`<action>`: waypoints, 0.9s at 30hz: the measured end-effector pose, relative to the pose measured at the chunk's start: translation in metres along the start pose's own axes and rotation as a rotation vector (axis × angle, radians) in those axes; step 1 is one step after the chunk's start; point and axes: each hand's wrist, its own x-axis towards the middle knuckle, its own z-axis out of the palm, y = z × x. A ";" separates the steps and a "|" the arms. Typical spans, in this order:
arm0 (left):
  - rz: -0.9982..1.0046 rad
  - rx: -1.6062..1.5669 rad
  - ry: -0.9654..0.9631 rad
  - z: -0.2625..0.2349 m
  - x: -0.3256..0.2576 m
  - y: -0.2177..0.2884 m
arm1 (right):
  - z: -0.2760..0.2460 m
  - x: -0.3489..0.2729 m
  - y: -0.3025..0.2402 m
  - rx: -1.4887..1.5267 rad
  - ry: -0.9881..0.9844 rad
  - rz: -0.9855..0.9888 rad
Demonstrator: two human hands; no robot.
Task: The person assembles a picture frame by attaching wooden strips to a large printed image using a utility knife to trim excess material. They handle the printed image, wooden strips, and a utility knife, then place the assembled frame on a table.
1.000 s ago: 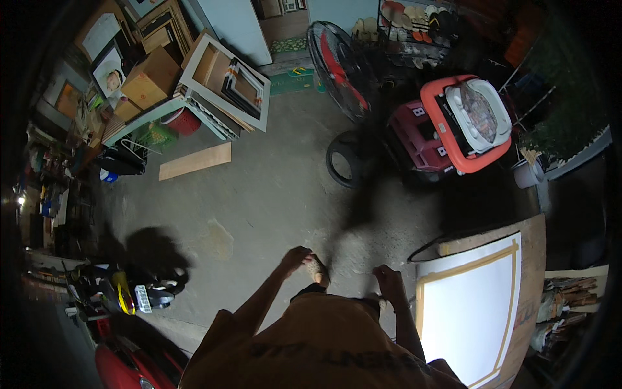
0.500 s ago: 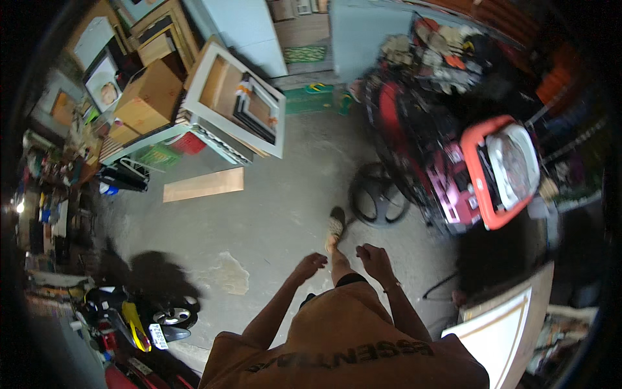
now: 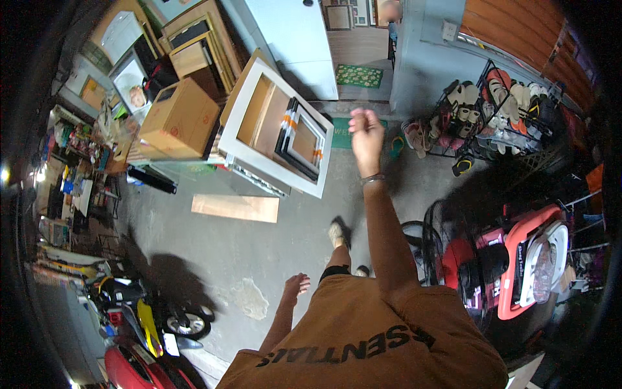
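My right hand is raised out in front of me at arm's length, fingers loosely curled, holding nothing; a thin bracelet sits on the wrist. It hangs in the air near the right edge of a white wooden frame that leans tilted on a stack, with dark framed panes bound by orange tape inside it. My left hand hangs low beside my hip, fingers apart and empty. One foot steps forward on the grey concrete floor.
A cardboard box and stacked furniture stand at the left. A wooden plank lies on the floor. A shoe rack, a red mower, a fan stand right. Motorbikes are parked lower left.
I have walked forward and turned toward the white frame. My right arm swung up from hip level to full reach in front. The left hand stayed low.
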 end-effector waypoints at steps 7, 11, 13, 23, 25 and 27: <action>-0.151 0.171 -0.139 0.062 0.178 0.151 | -0.103 0.197 0.075 -0.701 0.191 -0.203; -0.006 0.151 -0.348 0.094 0.300 0.303 | -0.143 0.274 0.091 -0.809 0.378 -0.092; 0.158 0.214 -0.176 0.130 0.350 0.391 | -0.142 0.316 0.085 -0.753 0.367 -0.148; 0.609 0.167 -0.261 0.277 0.439 0.834 | -0.133 0.538 0.101 -1.161 0.195 -0.279; 0.669 0.140 -0.253 0.308 0.452 0.897 | -0.140 0.596 0.130 -1.109 0.197 -0.276; 0.737 0.122 -0.198 0.339 0.465 0.955 | -0.150 0.666 0.162 -0.977 0.259 -0.273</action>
